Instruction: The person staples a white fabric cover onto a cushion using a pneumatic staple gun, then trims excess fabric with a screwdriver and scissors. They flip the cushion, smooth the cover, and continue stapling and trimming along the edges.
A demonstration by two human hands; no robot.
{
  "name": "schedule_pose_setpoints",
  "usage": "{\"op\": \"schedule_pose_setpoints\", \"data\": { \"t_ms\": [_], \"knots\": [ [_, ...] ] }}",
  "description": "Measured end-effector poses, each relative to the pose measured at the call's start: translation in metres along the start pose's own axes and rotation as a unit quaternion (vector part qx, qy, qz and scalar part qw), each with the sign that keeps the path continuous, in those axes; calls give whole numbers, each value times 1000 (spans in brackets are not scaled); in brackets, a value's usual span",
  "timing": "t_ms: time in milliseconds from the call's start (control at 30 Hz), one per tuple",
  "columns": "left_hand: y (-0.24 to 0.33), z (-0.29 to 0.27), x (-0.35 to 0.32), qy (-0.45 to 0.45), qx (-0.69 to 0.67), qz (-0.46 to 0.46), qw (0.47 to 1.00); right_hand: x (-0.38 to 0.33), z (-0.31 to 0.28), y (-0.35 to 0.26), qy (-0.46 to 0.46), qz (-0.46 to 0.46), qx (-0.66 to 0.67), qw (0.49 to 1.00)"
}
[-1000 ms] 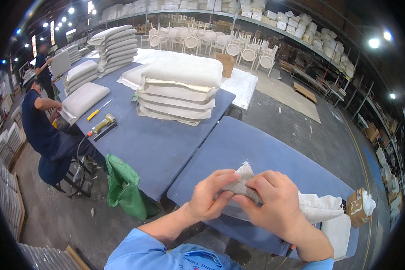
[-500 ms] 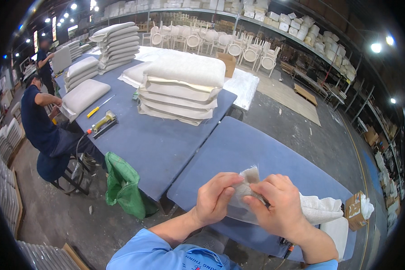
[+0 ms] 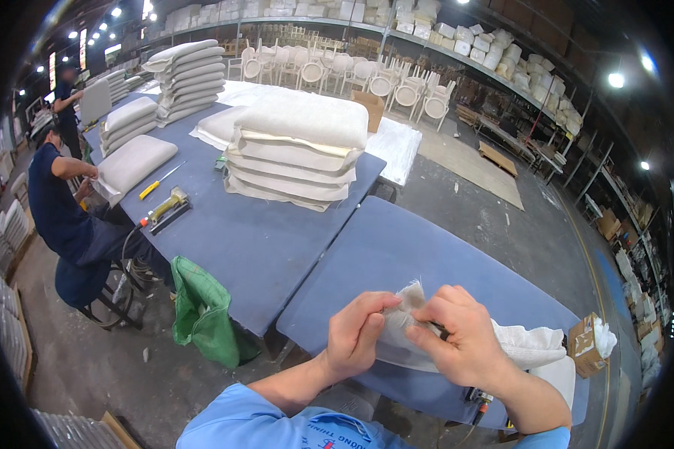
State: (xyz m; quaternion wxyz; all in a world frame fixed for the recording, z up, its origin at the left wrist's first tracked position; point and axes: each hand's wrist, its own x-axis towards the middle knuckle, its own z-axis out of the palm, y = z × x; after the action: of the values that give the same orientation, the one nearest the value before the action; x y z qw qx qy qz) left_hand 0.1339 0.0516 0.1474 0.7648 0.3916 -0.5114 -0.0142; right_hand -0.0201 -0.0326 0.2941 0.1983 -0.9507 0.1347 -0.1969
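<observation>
Navy-clad co-worker (image 3: 66,196) seated far left, hands at the near edge of a pale upholstered cushion (image 3: 138,168). Right of that, on the left bench (image 3: 273,251): yellow-handled screwdriver (image 3: 150,190), then a pneumatic stapler (image 3: 166,213) near the edge. Green sack (image 3: 201,314) just beside the bench side. Cushion stack (image 3: 292,168) sits farther back on the same bench, fabric edges sticking out.

Left hand (image 3: 357,333): grip closed, thumb and fingertips pinching the frayed fabric corner (image 3: 411,296). Corner sticks up between the two hands, over the near side of the right bench (image 3: 404,251). Right hand (image 3: 460,338): grip closed on the same fabric from the other side — something dark shows by its thumb, too small to tell. White fabric (image 3: 533,345) runs right, past the wrist, a pale cushion (image 3: 562,378) just below it. Cardboard box (image 3: 584,350) at the bench's right end, white material bulging out.
</observation>
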Motion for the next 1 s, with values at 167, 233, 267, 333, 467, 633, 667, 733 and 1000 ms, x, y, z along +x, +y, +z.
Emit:
{"op": "schedule_pose_setpoints", "data": {
  "t_ms": [167,233,267,333,467,633,667,733,1000],
  "knots": [
    [-1,-2,-3,-5,-8,16,1000,8,1,-11,-25,32,-18,999],
    [1,-2,-3,-5,-1,14,1000,11,0,-11,-44,47,-3,998],
    [1,-2,-3,-4,-4,14,1000,12,0,-11,-54,54,5,997],
    [2,-3,-5,-2,-7,14,1000,14,1,-11,-57,62,17,996],
    [4,-3,-5,-9,-33,-31,999,17,1,-10,-62,84,45,993],
    [14,-3,0,-60,-31,-40,997,18,0,-12,-66,97,64,991],
    [14,-4,0,-71,-53,-59,994,18,0,-12,-67,104,71,990],
    [14,-7,3,-93,-92,-93,987,16,1,-9,-63,136,96,984],
    [30,-5,-2,-19,-55,-142,988,-2,3,-5,-51,32,98,993]
  ]
}}
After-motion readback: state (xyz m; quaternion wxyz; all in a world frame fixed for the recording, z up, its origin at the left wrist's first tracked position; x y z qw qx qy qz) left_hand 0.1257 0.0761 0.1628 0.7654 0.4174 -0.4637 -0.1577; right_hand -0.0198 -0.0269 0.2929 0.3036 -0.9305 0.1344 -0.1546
